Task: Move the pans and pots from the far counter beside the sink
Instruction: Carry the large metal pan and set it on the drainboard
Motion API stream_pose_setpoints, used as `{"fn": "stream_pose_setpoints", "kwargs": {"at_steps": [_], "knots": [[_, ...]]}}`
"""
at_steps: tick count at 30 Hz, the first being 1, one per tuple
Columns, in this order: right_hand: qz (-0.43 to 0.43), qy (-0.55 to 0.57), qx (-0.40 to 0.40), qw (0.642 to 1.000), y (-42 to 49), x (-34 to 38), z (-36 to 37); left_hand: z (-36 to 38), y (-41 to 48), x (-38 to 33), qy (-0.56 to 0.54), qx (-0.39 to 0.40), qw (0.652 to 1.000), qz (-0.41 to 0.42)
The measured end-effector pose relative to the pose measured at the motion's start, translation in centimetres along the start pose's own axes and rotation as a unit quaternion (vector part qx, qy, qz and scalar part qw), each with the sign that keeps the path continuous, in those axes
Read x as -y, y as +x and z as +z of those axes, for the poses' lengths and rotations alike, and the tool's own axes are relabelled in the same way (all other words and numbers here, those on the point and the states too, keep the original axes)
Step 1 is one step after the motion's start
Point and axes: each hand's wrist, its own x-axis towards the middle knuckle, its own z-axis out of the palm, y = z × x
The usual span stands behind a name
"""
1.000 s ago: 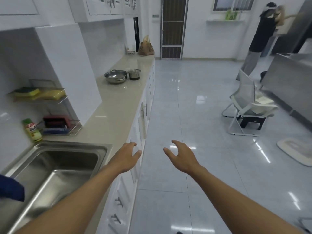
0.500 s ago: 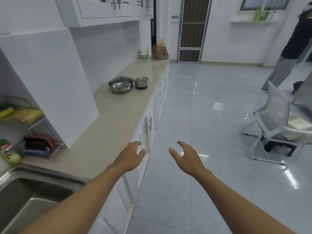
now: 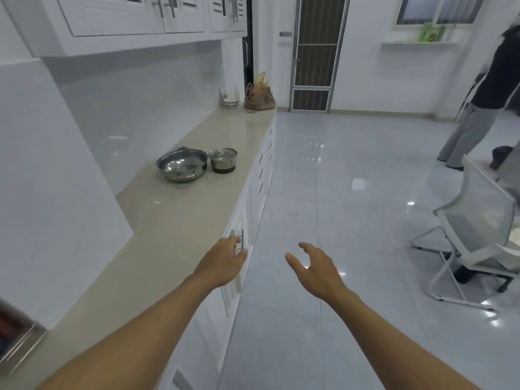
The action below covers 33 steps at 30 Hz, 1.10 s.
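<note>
A wide, shallow steel pan (image 3: 182,165) with two side handles sits on the beige counter (image 3: 168,229), well ahead of me. Right beside it stands a smaller steel pot (image 3: 223,160) with a dark base. My left hand (image 3: 223,261) hovers over the counter's front edge, fingers apart and empty. Out over the floor, my right hand (image 3: 315,267) is also open and empty. Both hands are far short of the pan and pot. The sink is out of view.
A brown bag (image 3: 259,94) and a small bowl (image 3: 230,100) sit at the counter's far end. White cabinets hang above. A white folding chair (image 3: 478,240) stands on the right, and a person (image 3: 484,108) stands beyond it. Glossy tiled floor runs ahead.
I have moved forward along the counter. The sink and sponge rack slid out of view at the lower left, and the pan and pot appear larger and nearer. Both hands stay open.
</note>
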Motion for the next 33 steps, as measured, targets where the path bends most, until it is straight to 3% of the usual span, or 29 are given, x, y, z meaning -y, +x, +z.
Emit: {"fn": "stream_pose_setpoints", "kwargs": {"at_steps": [13, 23, 33], "knots": [[-0.002, 0.005, 0.0, 1.0, 21.7, 0.5, -0.8, -2.9, 22.7, -0.1, -0.001, -0.009, 1.0, 0.006], [-0.078, 0.003, 0.08, 0.994, 43.0, 1.1, -1.4, -3.7, 37.5, 0.7, -0.041, -0.082, 0.989, -0.118], [-0.157, -0.006, 0.155, 0.975, 57.9, 5.8, 3.2, -7.3, 45.2, 6.3, -0.058, -0.14, 0.967, -0.204]]}}
